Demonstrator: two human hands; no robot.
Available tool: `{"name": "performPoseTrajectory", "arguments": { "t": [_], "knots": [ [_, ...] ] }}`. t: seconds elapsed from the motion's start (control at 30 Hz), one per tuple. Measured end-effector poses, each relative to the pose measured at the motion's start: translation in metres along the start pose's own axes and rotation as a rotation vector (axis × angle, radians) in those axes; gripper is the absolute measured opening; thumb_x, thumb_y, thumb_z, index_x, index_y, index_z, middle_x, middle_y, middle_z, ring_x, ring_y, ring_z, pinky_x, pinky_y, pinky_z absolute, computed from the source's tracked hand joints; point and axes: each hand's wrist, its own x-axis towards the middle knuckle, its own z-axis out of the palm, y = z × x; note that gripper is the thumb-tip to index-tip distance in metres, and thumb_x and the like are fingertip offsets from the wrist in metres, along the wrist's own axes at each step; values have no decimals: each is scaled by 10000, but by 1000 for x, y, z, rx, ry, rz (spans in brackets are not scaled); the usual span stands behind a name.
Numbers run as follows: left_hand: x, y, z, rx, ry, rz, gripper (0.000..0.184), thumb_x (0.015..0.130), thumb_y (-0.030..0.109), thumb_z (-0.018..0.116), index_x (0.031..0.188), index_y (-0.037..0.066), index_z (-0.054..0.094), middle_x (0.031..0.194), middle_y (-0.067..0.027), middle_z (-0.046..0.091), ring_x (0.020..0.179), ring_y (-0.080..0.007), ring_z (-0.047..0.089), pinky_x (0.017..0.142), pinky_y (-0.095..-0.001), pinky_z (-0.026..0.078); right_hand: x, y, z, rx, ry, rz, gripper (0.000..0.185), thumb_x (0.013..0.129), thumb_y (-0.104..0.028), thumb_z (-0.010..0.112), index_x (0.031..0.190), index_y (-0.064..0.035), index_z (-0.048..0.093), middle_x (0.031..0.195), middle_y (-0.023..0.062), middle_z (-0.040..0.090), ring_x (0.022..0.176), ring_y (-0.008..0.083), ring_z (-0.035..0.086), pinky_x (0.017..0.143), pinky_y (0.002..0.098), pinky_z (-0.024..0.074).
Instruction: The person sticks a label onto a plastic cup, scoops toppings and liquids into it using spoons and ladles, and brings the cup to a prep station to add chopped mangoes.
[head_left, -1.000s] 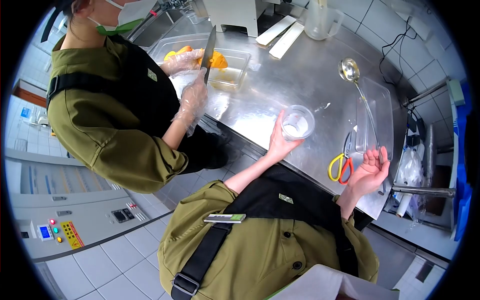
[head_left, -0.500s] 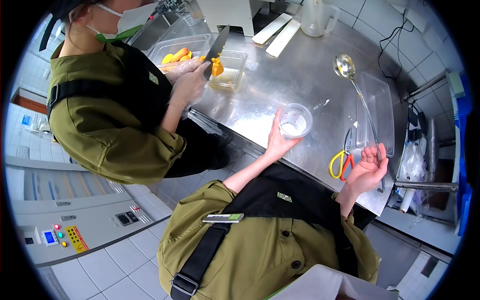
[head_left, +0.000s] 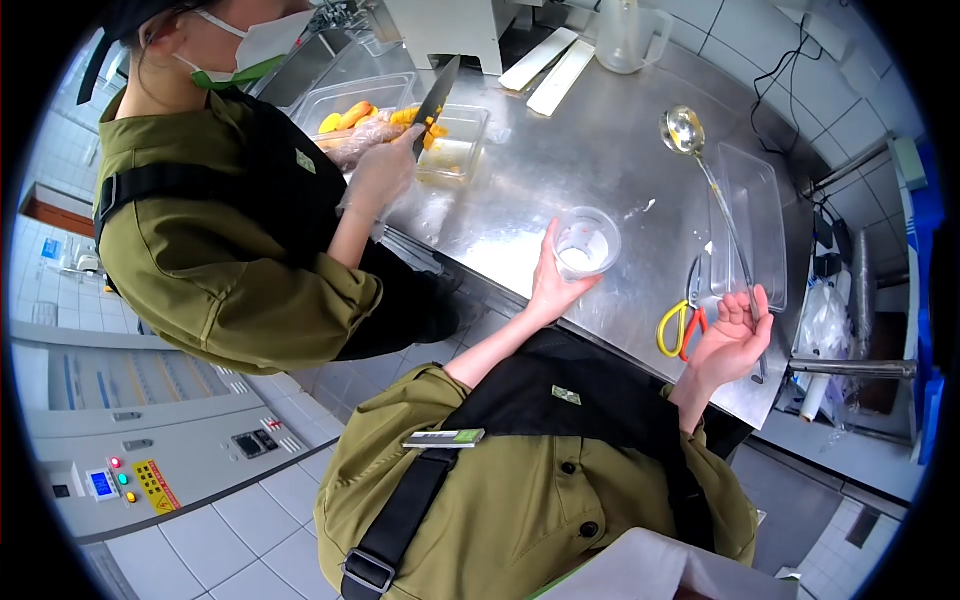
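My left hand (head_left: pixel 562 285) is wrapped round the near side of a clear plastic cup (head_left: pixel 588 243), held over the front of the steel table. Some whitish matter shows at the cup's bottom. My right hand (head_left: pixel 733 335), palm turned up, has its fingers and thumb around the handle of a long metal ladle (head_left: pixel 728 215). The ladle's bowl points away from me, and its hooked end shows below the hand. Scissors (head_left: pixel 684 325) with one yellow and one red handle lie just left of my right hand. A clear rectangular tub (head_left: pixel 768 190) rests behind the ladle's handle.
At my left a co-worker in gloves holds a large knife (head_left: pixel 437 95) over clear tubs (head_left: pixel 470 170) with orange food pieces (head_left: pixel 352 115). Two white strips (head_left: pixel 562 78) and a clear pitcher (head_left: pixel 632 40) stand farther back on the steel table (head_left: pixel 560 150).
The co-worker's knife hand has shifted slightly, and the orange pieces near the blade now lie lower, across the tubs' edge. My hands keep their holds; the view has shifted a little.
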Motion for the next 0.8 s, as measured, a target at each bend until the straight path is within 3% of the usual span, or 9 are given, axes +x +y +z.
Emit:
{"name": "performPoseTrajectory", "arguments": {
  "t": [0.8],
  "knots": [
    [7,-8,5,-84,2,7,1041,548,48,731,1324,10,38,1230,-183,318,1162,-281,355,940,-396,332,8,6,4,-10,19,29,423,905,-271,279,1023,59,515,772,130,597,660,195,599,650,269,483]
  ]
}}
